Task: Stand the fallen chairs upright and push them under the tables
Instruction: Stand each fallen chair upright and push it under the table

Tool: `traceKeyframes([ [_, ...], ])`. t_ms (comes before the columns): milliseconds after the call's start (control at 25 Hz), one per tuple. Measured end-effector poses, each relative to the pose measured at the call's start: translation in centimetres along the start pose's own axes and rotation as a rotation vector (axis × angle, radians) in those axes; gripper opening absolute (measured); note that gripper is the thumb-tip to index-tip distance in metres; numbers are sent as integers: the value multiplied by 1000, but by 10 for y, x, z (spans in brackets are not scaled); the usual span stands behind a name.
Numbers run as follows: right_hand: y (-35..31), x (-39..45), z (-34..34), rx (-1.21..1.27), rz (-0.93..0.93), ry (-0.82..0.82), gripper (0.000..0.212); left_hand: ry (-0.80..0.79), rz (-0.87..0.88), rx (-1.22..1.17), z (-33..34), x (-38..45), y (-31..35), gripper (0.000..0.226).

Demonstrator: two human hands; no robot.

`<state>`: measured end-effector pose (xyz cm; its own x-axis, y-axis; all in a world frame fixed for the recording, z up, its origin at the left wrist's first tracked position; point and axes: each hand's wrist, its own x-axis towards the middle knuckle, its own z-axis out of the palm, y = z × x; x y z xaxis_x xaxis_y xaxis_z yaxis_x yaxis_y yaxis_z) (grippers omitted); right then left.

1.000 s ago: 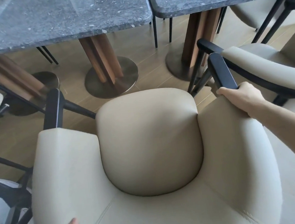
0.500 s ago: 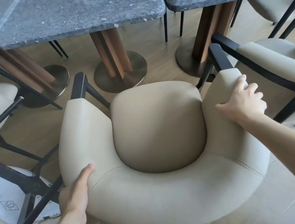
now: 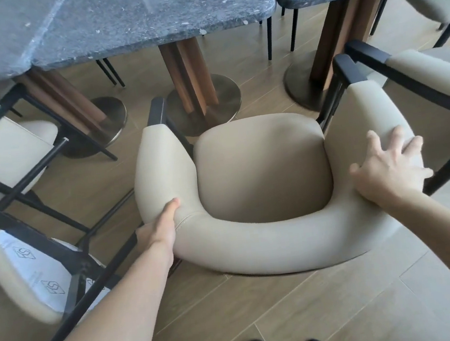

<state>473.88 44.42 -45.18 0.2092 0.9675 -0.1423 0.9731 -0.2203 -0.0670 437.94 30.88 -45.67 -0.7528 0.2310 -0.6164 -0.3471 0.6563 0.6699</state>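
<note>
The chair (image 3: pixel 263 174) stands upright just before the table (image 3: pixel 145 19). The left hand (image 3: pixel 159 228) grips its backrest, thumb on top; the right hand (image 3: pixel 389 171) presses there, fingers spread.

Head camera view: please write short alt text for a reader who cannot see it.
A person's two hands hold an upright beige armchair facing a dark stone table: the left hand grips its left arm, the right hand rests spread on its right arm. Another chair lies tipped over at left.
</note>
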Motion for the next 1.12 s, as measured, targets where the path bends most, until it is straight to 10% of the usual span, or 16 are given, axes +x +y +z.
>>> traceKeyframes([
  [200,4,-22,0,-39,-136,-153,35,-41,27,-22,8,2,13,98],
  [480,26,-61,0,-18,-561,-68,70,-10,4,42,11,3,18,98],
  [600,38,-76,0,-83,-703,-43,95,252,572,619,3,-8,27,84],
  [680,38,-83,1,-172,-725,-91,116,-1,1217,837,-3,-18,28,77],
  [840,25,-87,4,-106,-586,-176,125,-763,1353,1293,23,-54,13,110],
  [1120,32,-61,10,-147,-705,5,114,-788,1528,1461,56,-57,16,98],
])
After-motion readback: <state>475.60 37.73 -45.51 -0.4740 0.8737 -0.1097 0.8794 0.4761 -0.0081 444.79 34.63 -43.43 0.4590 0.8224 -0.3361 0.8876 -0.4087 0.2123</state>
